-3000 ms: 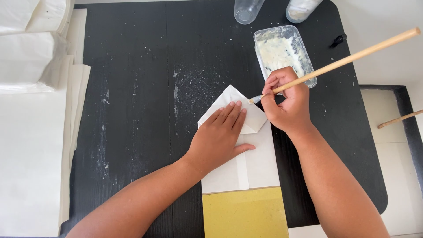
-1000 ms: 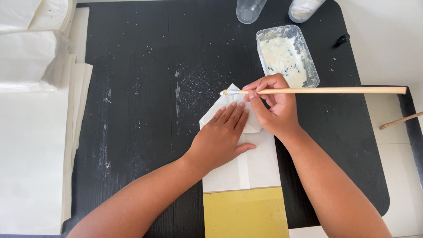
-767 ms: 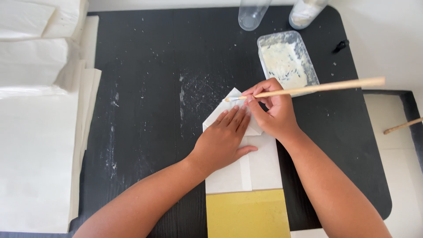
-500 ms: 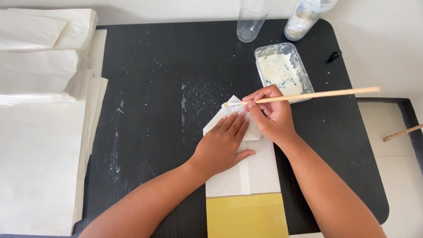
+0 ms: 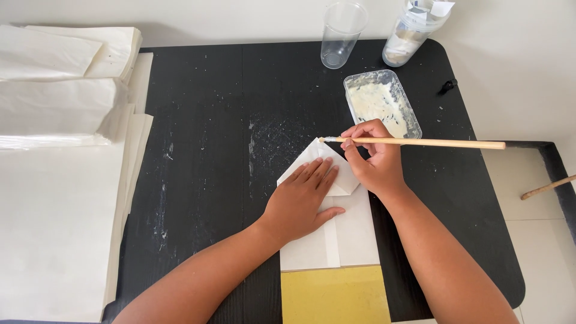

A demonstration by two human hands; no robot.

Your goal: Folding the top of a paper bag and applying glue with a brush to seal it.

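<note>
- While I watch from the head camera, the left hand lies flat, fingers spread, pressing down on a folded white paper piece near the middle of the black desk; its grip is open, holding nothing, only pinning the paper.
- The right hand's grip is closed around a long wooden brush, pinched near the bristle end, with the handle running level off to the right.
- The brush tip sits at the pointed top of the paper, where the folded flap forms a triangle; I cannot tell whether the bristles touch the paper.
- The paper's lower part is a plain white rectangle, and just below it lies a yellow sheet at the near edge of the desk.
- Just beyond the right hand stands a clear plastic tray of white paste.
- Farther back I see an empty clear cup and a clear container beside it.
- Stacks of white paper cover the left side, overlapping the desk's edge.
</note>
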